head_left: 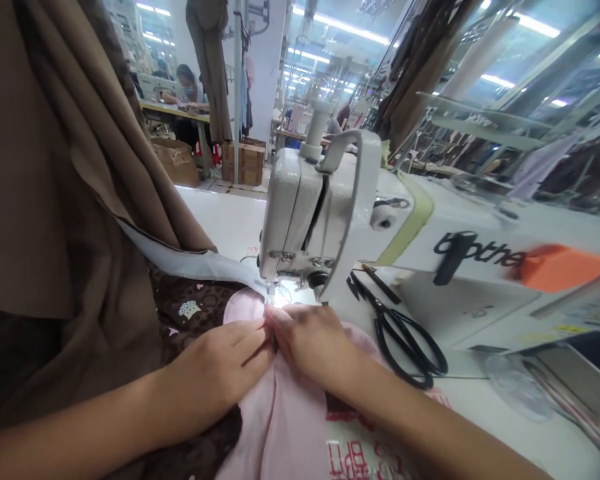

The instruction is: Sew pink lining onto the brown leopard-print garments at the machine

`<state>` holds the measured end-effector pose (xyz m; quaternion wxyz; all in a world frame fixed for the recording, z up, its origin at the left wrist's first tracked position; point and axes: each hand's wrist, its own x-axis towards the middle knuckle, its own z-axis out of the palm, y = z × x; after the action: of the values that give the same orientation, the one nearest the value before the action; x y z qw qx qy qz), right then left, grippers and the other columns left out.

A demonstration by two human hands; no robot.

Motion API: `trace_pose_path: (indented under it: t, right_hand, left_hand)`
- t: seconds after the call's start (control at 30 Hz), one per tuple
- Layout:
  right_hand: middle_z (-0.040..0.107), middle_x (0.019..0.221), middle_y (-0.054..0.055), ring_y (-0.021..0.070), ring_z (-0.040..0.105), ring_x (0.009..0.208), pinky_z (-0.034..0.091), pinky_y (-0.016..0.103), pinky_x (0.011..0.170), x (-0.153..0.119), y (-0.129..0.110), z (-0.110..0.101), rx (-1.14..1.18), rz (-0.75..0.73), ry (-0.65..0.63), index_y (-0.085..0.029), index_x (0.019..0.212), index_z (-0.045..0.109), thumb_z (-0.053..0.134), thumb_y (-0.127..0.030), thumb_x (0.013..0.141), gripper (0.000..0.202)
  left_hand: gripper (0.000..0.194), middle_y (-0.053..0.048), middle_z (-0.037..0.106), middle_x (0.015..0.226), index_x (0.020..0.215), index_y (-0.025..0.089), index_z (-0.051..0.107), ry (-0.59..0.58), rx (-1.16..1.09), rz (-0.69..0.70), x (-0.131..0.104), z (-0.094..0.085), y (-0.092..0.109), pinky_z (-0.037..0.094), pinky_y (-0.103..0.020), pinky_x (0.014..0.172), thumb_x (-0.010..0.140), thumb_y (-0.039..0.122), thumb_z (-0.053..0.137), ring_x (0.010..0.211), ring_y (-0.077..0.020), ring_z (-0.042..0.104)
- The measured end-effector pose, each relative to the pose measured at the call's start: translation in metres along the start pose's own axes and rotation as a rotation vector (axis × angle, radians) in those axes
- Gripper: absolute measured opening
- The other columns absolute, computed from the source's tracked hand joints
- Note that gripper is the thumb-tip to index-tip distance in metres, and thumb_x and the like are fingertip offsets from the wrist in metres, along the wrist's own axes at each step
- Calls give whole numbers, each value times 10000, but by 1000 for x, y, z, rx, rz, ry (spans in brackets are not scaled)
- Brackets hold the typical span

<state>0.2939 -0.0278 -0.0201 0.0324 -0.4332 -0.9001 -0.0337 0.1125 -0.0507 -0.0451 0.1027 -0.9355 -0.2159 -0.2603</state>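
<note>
Pink fabric (pixel 293 427) runs up to the needle area of a white sewing machine (pixel 315 207). My left hand (pixel 220 363) pinches its edge close to the presser foot, fingers pressed together. Touching it fingertip to fingertip, my right hand (pixel 315 343) is closed on the same fabric. Dark brown patterned fabric (pixel 180 327) with small light prints lies left of and under the pink piece. From it a pale grey-white strip (pixel 180 260) leads to the foot. The needle and the fabric between my fingertips are mostly hidden.
Black scissors (pixel 405 333) lie right of the needle area. Brown cloth (pixel 75 173) hangs in large folds at the left. A clear plastic dish (pixel 517 387) sits on the white table at the right. Beyond are cardboard boxes (pixel 243 163) and a seated person (pixel 185 90).
</note>
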Motion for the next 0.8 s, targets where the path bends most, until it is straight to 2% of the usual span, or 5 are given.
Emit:
trace_pose_path:
  t: [0.23, 0.43, 0.57, 0.7, 0.8]
  right_hand:
    - [642, 709, 4, 131, 529, 557, 188, 315, 508, 0, 5, -3, 10, -10, -22, -182, 921, 608, 449, -189, 918, 160]
    - [646, 714, 8, 120, 505, 550, 178, 308, 495, -1, 6, -6, 5, -19, -38, -182, 934, 611, 454, -179, 909, 159]
    - [619, 688, -9, 111, 496, 529, 162, 308, 476, -2, 12, -7, -38, -92, -36, -193, 897, 591, 492, -143, 877, 113]
    - [646, 746, 35, 140, 552, 560, 181, 308, 489, -7, 16, -10, -169, -83, 13, -171, 903, 581, 523, -147, 869, 71]
    - [646, 682, 39, 164, 569, 549, 194, 306, 495, -14, 8, -18, -163, -34, 5, -161, 875, 581, 543, -208, 877, 60]
  left_hand:
    - [242, -101, 676, 995, 1064, 99, 605, -56, -86, 142, -1, -13, -18, 508, -326, 952, 927, 73, 408, 1046, -199, 605]
    - [315, -87, 684, 1031, 1023, 115, 613, 95, -146, -24, -6, -3, -6, 504, -265, 958, 991, 157, 303, 1039, -152, 610]
    - [298, -104, 684, 1026, 1060, 80, 602, 152, -53, -26, -5, 7, 2, 506, -289, 969, 971, 106, 319, 1061, -176, 604]
    - [295, -143, 677, 1029, 1064, 49, 611, 94, -63, -36, 0, 7, -2, 543, -341, 899, 956, 106, 342, 1025, -215, 625]
    - [265, -117, 688, 1013, 1047, 87, 637, -6, -213, -122, 9, -2, -14, 548, -337, 851, 919, 101, 406, 976, -209, 646]
